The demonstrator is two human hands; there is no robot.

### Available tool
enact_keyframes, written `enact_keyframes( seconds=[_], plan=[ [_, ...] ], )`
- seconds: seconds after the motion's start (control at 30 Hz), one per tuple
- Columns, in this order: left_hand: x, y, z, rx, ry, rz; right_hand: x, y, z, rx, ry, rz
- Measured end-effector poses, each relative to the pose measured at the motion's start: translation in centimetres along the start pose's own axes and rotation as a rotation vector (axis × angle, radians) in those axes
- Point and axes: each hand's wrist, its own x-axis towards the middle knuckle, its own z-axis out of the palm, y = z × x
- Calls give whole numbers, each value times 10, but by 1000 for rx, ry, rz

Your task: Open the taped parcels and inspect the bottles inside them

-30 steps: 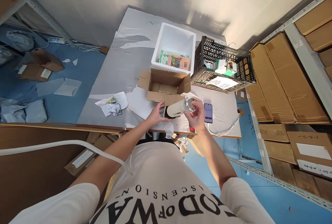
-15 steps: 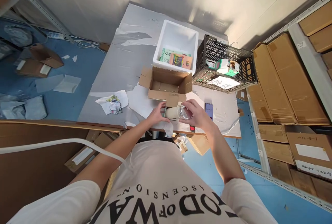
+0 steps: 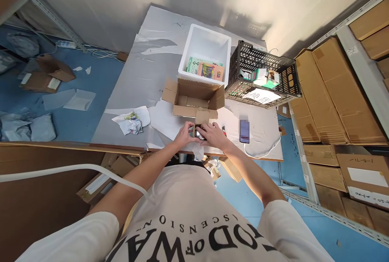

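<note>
Left hand (image 3: 184, 135) gripping small box (image 3: 193, 129), right hand (image 3: 214, 135) curled over bottle (image 3: 199, 134), grip unclear, carton (image 3: 191, 110) just beyond both hands

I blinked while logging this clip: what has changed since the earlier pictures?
The right hand moved left with the bottle, which now sits deeper, mostly hidden, in the small box in the left hand. The open carton, white bin and black crate stayed put.

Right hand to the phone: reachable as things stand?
Probably yes: the phone lies uncovered, to the right of the right hand, with nothing tall between them. That hand is on the bottle, though, so it would need to come off first.
</note>
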Motion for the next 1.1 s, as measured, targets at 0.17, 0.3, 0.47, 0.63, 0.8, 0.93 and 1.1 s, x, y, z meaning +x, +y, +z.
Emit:
enact_keyframes(
  seconds=[0.17, 0.3, 0.47, 0.63, 0.8, 0.93, 1.1],
  plan=[
    [-4, -1, -3, 253, -50, 115, -25, -2, 16, 270, 328, 134],
    [-5, -3, -6, 391, -110, 216, -36, -9, 40, 723, 639, 486],
    [-5, -4, -7, 416, -147, 248, -13, -12, 54, 1074, 616, 627],
    [-5, 3, -10, 309, -196, 151, 0, -4, 46, 1172, 546, 398],
    [-6, 1, -11, 161, -161, 55, -13, 1, 38, 780, 343, 127],
    [-6, -1, -9, 135, -171, 30, -12, 0, 39, 551, 286, 147],
    [-3, 3, -12, 129, -194, 13, -14, -2, 47, 424, 283, 80]
  ],
)
